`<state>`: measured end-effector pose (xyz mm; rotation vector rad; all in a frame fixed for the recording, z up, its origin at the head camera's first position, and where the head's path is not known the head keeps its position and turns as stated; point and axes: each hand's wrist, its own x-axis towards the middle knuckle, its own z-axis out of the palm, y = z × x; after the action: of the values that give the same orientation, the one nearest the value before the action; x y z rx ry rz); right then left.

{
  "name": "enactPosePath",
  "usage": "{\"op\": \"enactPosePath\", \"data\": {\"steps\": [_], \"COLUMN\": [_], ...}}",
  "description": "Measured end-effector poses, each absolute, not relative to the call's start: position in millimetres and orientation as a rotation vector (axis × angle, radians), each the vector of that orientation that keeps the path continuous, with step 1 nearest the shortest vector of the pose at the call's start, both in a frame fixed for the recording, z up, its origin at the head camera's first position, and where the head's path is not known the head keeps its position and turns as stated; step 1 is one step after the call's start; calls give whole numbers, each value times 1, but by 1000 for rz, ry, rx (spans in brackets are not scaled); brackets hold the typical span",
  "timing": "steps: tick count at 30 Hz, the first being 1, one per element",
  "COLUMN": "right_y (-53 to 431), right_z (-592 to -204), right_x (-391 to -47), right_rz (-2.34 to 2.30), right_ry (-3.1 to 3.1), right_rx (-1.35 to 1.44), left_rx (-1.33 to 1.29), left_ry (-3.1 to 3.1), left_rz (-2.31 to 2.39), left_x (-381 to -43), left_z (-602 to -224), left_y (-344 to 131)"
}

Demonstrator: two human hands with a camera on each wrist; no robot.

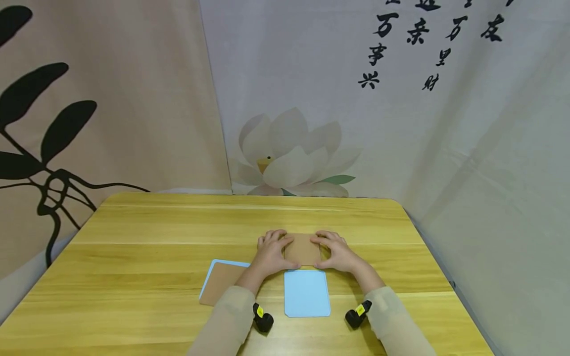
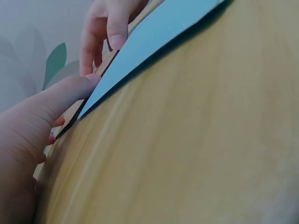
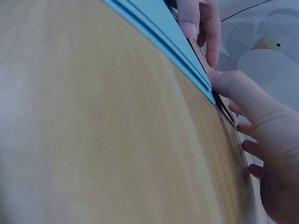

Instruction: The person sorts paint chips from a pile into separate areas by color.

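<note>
A thin brown square board [image 1: 303, 250] lies flat on the table between both hands in the head view. My left hand [image 1: 270, 253] grips its left side, fingers at the far corner and thumb near the close corner. On the opposite side my right hand [image 1: 339, 254] holds it in the same way, mirrored. Just in front of the thumbs sits a light blue square board [image 1: 307, 294] with rounded corners. In the right wrist view the blue board [image 3: 163, 28] shows more than one layer at its edge. Both thumbs are close to its far edge in the wrist views.
Left of my left forearm, another brown board [image 1: 221, 283] overlaps a blue one [image 1: 231, 261], partly hidden by the arm. The wooden table [image 1: 147, 222] ends at a printed curtain [image 1: 401, 138] behind. A black wrist camera [image 1: 263, 321] sits on the left sleeve, another [image 1: 356, 316] on the right.
</note>
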<state>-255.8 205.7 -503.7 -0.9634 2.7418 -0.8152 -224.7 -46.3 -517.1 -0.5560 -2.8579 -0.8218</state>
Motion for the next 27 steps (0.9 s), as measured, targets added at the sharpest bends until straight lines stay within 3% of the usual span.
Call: {"op": "enactPosePath", "data": {"steps": [12, 27], "right_y": [205, 196], "right_z": [-502, -485], "right_x": [-254, -224], "right_rz": [-761, -822], "right_ry": [2759, 2897], "right_rx": [-991, -954], "left_rx": [-559, -597], "left_ry": [-2900, -2788], "left_rz": [-788, -886], "left_x": [-222, -194], "left_z": [-513, -497], "left_y": [-49, -72]}}
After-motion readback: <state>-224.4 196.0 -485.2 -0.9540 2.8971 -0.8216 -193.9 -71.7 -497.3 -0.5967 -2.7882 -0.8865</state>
